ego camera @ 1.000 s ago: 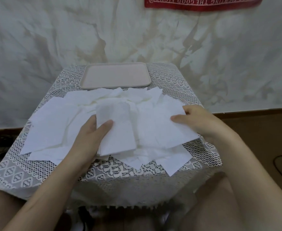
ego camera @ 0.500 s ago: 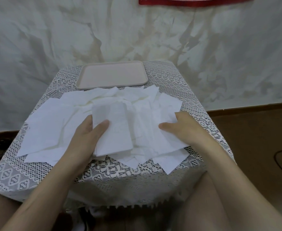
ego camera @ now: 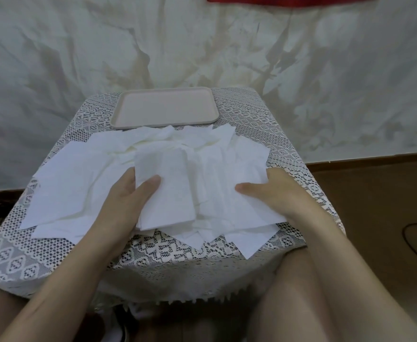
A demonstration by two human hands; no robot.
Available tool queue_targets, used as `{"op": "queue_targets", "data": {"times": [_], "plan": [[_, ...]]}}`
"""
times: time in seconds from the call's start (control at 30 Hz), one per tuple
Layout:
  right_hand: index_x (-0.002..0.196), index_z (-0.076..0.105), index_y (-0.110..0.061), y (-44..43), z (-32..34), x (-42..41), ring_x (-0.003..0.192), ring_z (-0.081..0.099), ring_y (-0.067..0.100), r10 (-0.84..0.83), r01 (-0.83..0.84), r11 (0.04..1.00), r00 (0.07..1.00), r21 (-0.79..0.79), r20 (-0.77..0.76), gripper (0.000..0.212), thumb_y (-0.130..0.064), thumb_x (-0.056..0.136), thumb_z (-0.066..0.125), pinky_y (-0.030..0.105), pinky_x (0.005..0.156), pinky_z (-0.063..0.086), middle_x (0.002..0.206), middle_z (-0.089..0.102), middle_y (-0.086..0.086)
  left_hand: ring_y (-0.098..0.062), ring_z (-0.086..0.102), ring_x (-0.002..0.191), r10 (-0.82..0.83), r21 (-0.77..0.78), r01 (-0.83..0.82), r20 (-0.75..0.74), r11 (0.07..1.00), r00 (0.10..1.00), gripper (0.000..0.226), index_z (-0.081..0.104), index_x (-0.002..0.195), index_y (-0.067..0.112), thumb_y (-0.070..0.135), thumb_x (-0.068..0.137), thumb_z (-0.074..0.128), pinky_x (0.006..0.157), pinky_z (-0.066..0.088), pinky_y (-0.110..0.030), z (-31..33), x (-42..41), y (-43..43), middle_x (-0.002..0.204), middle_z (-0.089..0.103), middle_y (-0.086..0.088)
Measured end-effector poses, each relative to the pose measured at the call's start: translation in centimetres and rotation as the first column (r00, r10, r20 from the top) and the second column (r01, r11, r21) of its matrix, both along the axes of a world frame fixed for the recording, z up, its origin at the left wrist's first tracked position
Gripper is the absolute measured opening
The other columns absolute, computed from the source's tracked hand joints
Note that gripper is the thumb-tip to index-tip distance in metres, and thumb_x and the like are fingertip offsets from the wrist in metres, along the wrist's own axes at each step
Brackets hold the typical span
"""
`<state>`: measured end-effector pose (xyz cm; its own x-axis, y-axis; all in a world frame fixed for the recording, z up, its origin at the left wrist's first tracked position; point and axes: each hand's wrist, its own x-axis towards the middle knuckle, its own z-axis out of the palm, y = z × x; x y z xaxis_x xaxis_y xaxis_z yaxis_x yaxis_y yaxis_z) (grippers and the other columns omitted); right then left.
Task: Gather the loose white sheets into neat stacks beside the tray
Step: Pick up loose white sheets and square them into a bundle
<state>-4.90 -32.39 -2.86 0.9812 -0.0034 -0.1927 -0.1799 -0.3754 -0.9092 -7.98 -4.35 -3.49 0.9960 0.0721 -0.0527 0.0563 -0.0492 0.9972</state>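
Head view, one tray [ego camera: 165, 107], two hands [ego camera: 124, 196] [ego camera: 280, 193] pinching sheets [ego camera: 175, 193]

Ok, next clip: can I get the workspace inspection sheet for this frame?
Surface: lace-covered table.
Job's things: loose white sheets spread overlapping in front of the tray, none in it; small stack on top of them.
Clutter: nothing seen.
Hands: left hand grips the small stack, thumb on top; right hand has its thumb on the loose white sheets, fingers hidden beneath.
Cables: dark loop on the floor at right, possibly a cable.
Surroundings: crumpled pale backdrop, red banner at the top edge.
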Motion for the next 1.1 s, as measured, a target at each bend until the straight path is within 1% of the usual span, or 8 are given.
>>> {"op": "queue_targets", "data": {"times": [0.1, 0.2, 0.5, 0.73, 0.8, 0.93, 1.03, 1.1], "plan": [[0.091, 0.073, -0.019, -0.1, -0.1, 0.3, 0.084, 0.074, 0.017, -0.027, 0.026, 0.999, 0.998, 0.021, 0.059, 0.005, -0.021, 0.088, 0.077, 0.036, 0.078, 0.059, 0.086, 0.077, -0.007, -0.016, 0.074, 0.075, -0.003, -0.003, 0.003, 0.001, 1.000, 1.000, 0.018, 0.067, 0.120, 0.037, 0.031, 0.105, 0.060, 0.042, 0.051, -0.032, 0.0, 0.0, 0.1, 0.094, 0.078, 0.009], [0.106, 0.073, -0.021, -0.6, 0.0, 0.5, 0.096, 0.073, 0.021, -0.063, 0.059, 0.998, 0.991, 0.035, 0.117, 0.015, -0.020, 0.092, 0.073, 0.042, 0.088, 0.058, 0.101, 0.077, -0.004, -0.018, 0.074, 0.078, -0.002, -0.009, 0.002, 0.002, 1.000, 1.000, 0.018, 0.068, 0.120, 0.036, 0.031, 0.104, 0.060, 0.044, 0.052, -0.033, -0.1, 0.1, 0.1, 0.096, 0.078, 0.008], [0.105, 0.074, -0.020, -2.0, 0.5, 0.2, 0.084, 0.077, 0.012, -0.007, 0.002, 0.989, 0.999, 0.150, 0.039, 0.010, -0.017, 0.097, 0.069, 0.032, 0.073, 0.057, 0.095, 0.080, -0.007, -0.022, 0.075, 0.098, 0.003, -0.025, -0.002, 0.021, 1.000, 1.000, 0.020, 0.070, 0.120, 0.036, 0.030, 0.103, 0.062, 0.065, 0.053, -0.038, -0.3, 0.2, 0.1, 0.113, 0.079, 0.004], [0.110, 0.072, -0.021, -0.2, 1.9, 1.4, 0.090, 0.077, 0.016, -0.016, -0.017, 0.951, 0.994, 0.309, 0.106, 0.014, -0.018, 0.096, 0.070, 0.037, 0.077, 0.062, 0.099, 0.080, -0.005, -0.024, 0.075, 0.090, 0.011, -0.040, -0.011, 0.006, 0.999, 1.000, 0.019, 0.070, 0.120, 0.036, 0.032, 0.104, 0.061, 0.055, 0.055, -0.036, 0.2, 0.7, -0.2, 0.110, 0.079, 0.000], [0.106, 0.070, -0.025, 0.9, 2.1, 2.1, 0.087, 0.076, 0.012, 0.003, -0.041, 0.966, 0.989, 0.255, 0.147, 0.013, -0.016, 0.097, 0.069, 0.032, 0.073, 0.062, 0.096, 0.079, -0.009, -0.025, 0.075, 0.086, 0.023, -0.021, -0.022, 0.016, 1.000, 1.000, 0.018, 0.070, 0.120, 0.036, 0.032, 0.104, 0.062, 0.058, 0.055, -0.038, 0.4, 1.2, 0.1, 0.109, 0.079, -0.002], [0.117, 0.069, -0.029, 2.7, 0.6, 3.4, 0.104, 0.070, 0.026, 0.058, -0.021, 0.988, 0.969, -0.154, 0.241, 0.023, -0.030, 0.093, 0.068, 0.045, 0.093, 0.056, 0.108, 0.075, -0.004, -0.028, 0.076, 0.086, 0.038, -0.032, -0.038, 0.007, 0.999, 0.999, 0.021, 0.069, 0.124, 0.030, 0.032, 0.104, 0.063, 0.061, 0.057, -0.039, 0.2, 1.8, 1.2, 0.108, 0.079, -0.006], [0.110, 0.071, -0.031, 2.9, -0.2, 3.6, 0.097, 0.070, 0.029, -0.005, 0.043, 0.989, 0.966, -0.144, 0.260, 0.035, -0.046, 0.080, 0.061, 0.048, 0.088, 0.056, 0.099, 0.076, -0.005, -0.034, 0.076, 0.090, 0.019, -0.058, -0.019, -0.006, 0.998, 1.000, 0.020, 0.071, 0.122, 0.034, 0.035, 0.103, 0.064, 0.069, 0.057, -0.048, -0.1, 1.7, 1.6, 0.109, 0.079, -0.007], [0.101, 0.071, -0.027, 2.7, -0.7, 3.8, 0.083, 0.068, 0.023, -0.041, 0.077, 0.991, 0.953, -0.109, 0.301, 0.028, -0.043, 0.081, 0.061, 0.041, 0.078, 0.056, 0.085, 0.073, -0.009, -0.030, 0.076, 0.093, 0.022, -0.074, -0.022, -0.004, 0.997, 1.000, 0.020, 0.071, 0.121, 0.031, 0.033, 0.103, 0.064, 0.069, 0.058, -0.044, -0.2, 1.7, 1.5, 0.109, 0.079, -0.005]]}}
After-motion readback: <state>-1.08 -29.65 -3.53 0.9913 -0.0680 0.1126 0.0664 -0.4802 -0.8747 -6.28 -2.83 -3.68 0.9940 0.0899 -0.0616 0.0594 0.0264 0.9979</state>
